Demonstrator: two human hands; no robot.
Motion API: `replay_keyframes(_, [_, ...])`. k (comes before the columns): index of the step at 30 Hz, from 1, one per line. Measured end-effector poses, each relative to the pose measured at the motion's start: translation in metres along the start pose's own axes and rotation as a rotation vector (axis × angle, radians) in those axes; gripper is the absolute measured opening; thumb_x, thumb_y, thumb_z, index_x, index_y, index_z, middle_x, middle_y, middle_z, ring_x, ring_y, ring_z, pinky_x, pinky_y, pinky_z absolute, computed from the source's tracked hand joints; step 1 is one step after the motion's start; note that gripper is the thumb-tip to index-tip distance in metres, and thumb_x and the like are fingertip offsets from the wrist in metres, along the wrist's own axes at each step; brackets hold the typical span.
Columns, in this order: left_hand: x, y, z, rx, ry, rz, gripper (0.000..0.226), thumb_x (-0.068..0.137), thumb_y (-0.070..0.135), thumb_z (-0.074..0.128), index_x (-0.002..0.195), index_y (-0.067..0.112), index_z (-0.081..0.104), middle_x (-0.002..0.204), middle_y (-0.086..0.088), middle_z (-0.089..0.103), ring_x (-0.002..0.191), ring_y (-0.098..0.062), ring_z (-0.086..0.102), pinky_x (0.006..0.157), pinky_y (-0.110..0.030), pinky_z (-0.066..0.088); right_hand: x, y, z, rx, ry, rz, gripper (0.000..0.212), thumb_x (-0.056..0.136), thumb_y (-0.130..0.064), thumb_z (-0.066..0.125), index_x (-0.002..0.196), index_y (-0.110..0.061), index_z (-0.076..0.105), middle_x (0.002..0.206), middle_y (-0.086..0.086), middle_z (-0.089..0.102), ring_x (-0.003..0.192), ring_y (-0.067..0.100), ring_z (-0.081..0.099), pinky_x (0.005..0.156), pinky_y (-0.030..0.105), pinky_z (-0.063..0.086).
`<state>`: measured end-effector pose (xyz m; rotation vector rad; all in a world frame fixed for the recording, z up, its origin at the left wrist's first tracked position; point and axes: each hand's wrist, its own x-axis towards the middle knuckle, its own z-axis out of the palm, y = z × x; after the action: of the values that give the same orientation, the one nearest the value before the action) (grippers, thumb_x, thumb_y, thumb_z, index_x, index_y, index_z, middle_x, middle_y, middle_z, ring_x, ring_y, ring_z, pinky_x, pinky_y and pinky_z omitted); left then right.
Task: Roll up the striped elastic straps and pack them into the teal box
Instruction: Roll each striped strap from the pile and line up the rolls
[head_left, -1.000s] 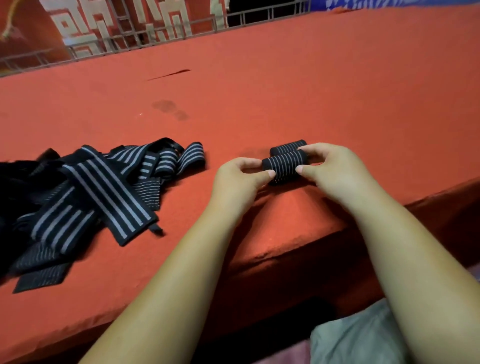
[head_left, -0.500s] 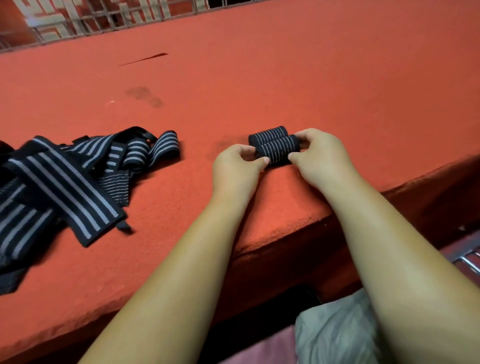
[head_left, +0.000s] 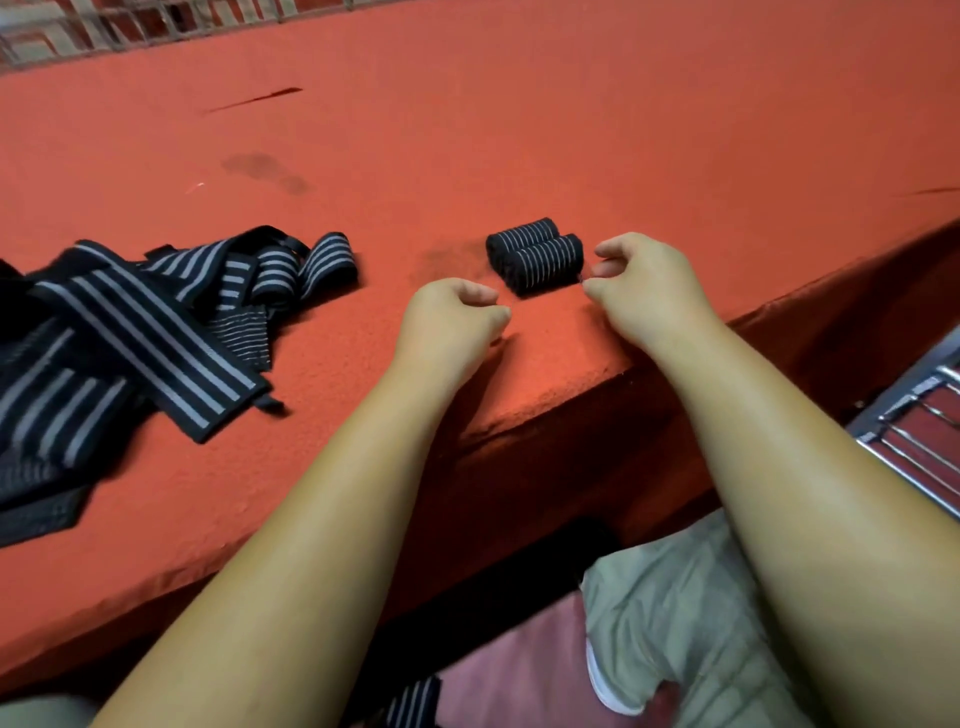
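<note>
Half a second ago both of your hands were pinching the ends of the nearer roll; now they have let go. The two rolled straps (head_left: 535, 254) lie side by side, touching, on the red surface (head_left: 571, 130). Your left hand (head_left: 452, 317) has drawn back to the near left of them, fingers (head_left: 480, 293) loosely curled and holding nothing. Your right hand (head_left: 641, 283) sits just beside the rolls' right ends, fingers (head_left: 605, 252) also loosely curled and empty. Judgement: the second roll is finished and holding its shape, so the next step is another strap. The loose straps (head_left: 156, 322) lie in a tangled heap well to the left, one end pointing toward the near side. The teal box is not in view, so packing cannot be placed from here. The rolls sit near the surface's near edge (head_left: 519, 410), which drops away sharply; a nudge toward you could send them over. The far side and the stretch between rolls and heap are bare red surface. A metal rack (head_left: 914, 415) stands low at the near right, below the edge.
</note>
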<state>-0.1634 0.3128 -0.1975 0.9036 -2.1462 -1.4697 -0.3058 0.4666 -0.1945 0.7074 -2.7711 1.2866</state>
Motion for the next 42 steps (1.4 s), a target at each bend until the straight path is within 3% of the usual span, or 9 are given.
replay_keyframes(4, [-0.028, -0.002, -0.019, -0.017, -0.046, -0.001, 0.014, 0.090, 0.007, 0.080, 0.101, 0.015, 0.076, 0.095, -0.012, 0.081, 0.097, -0.031, 0.082, 0.098, -0.050, 0.064, -0.026, -0.001, -0.003, 0.010, 0.052, -0.014, 0.038, 0.095, -0.015, 0.067, 0.132, -0.017, 0.071, 0.118, -0.001, 0.077, 0.117, 0.018, 0.069, 0.101, 0.024, 0.045])
replay_keyframes(12, [-0.083, -0.019, -0.052, -0.077, -0.075, 0.004, 0.016, 0.082, 0.007, 0.083, 0.098, 0.010, 0.077, 0.093, -0.012, 0.078, 0.102, -0.033, 0.080, 0.103, -0.053, 0.061, -0.082, -0.021, -0.001, 0.050, 0.014, -0.083, 0.019, 0.094, -0.022, 0.064, 0.109, -0.026, 0.076, 0.090, -0.012, 0.069, 0.088, 0.008, 0.065, 0.070, 0.017, 0.040])
replay_keyframes(18, [-0.125, -0.032, -0.078, -0.094, -0.087, 0.015, 0.011, 0.093, -0.001, 0.078, 0.100, 0.009, 0.077, 0.092, -0.007, 0.077, 0.091, -0.024, 0.079, 0.104, -0.049, 0.061, -0.131, -0.049, 0.005, 0.107, -0.111, -0.195, 0.012, 0.094, -0.031, 0.066, 0.091, -0.024, 0.075, 0.077, -0.007, 0.074, 0.076, 0.007, 0.070, 0.070, 0.024, 0.048])
replay_keyframes(21, [-0.152, -0.039, -0.100, -0.157, -0.131, 0.001, 0.011, 0.096, -0.003, 0.075, 0.106, 0.002, 0.076, 0.095, -0.009, 0.076, 0.089, -0.019, 0.076, 0.102, -0.042, 0.062, -0.159, -0.062, 0.020, 0.199, -0.258, -0.163, 0.019, 0.096, -0.034, 0.066, 0.084, -0.022, 0.071, 0.070, -0.003, 0.076, 0.059, 0.006, 0.069, 0.065, 0.030, 0.053])
replay_keyframes(25, [-0.185, -0.056, -0.142, -0.163, -0.248, -0.073, 0.016, 0.100, -0.002, 0.071, 0.114, -0.007, 0.074, 0.108, -0.020, 0.081, 0.091, -0.020, 0.077, 0.087, -0.027, 0.064, -0.194, -0.065, 0.058, 0.225, -0.492, -0.105, 0.023, 0.096, -0.035, 0.065, 0.084, -0.018, 0.074, 0.073, -0.005, 0.077, 0.062, 0.013, 0.075, 0.059, 0.031, 0.052])
replay_keyframes(30, [-0.207, -0.111, -0.174, 0.018, -0.362, -0.220, 0.015, 0.100, 0.010, 0.075, 0.112, 0.003, 0.079, 0.110, -0.013, 0.083, 0.106, -0.025, 0.079, 0.095, -0.034, 0.064, -0.223, -0.049, 0.120, 0.077, -0.769, -0.098, 0.022, 0.099, -0.029, 0.066, 0.083, -0.016, 0.074, 0.073, -0.004, 0.078, 0.057, 0.010, 0.072, 0.052, 0.022, 0.046])
replay_keyframes(34, [-0.203, -0.174, -0.175, 0.181, -0.307, -0.335, 0.011, 0.099, 0.010, 0.077, 0.109, 0.006, 0.079, 0.102, -0.016, 0.082, 0.089, -0.018, 0.076, 0.088, -0.030, 0.064, -0.231, -0.027, 0.172, -0.063, -0.954, -0.041, 0.020, 0.095, -0.024, 0.061, 0.085, -0.016, 0.076, 0.080, 0.004, 0.080, 0.062, 0.023, 0.074, 0.054, 0.031, 0.053])
replay_keyframes(39, [-0.198, -0.256, -0.173, 0.361, -0.353, -0.535, 0.011, 0.099, 0.012, 0.076, 0.110, 0.013, 0.076, 0.095, -0.015, 0.079, 0.088, -0.024, 0.075, 0.082, -0.039, 0.063, -0.244, 0.001, 0.234, -0.197, -1.152, -0.100, 0.012, 0.094, -0.025, 0.072, 0.103, -0.023, 0.079, 0.091, 0.002, 0.081, 0.076, 0.022, 0.079, 0.080, 0.032, 0.061])
replay_keyframes(42, [-0.196, -0.292, -0.174, 0.369, -0.404, -0.643, 0.014, 0.100, 0.010, 0.073, 0.114, 0.011, 0.074, 0.094, -0.010, 0.074, 0.086, -0.023, 0.073, 0.072, -0.034, 0.058, -0.250, 0.024, 0.261, -0.252, -1.272, -0.041, 0.015, 0.096, -0.019, 0.073, 0.111, -0.019, 0.075, 0.095, 0.009, 0.080, 0.072, 0.024, 0.076, 0.062, 0.029, 0.055])
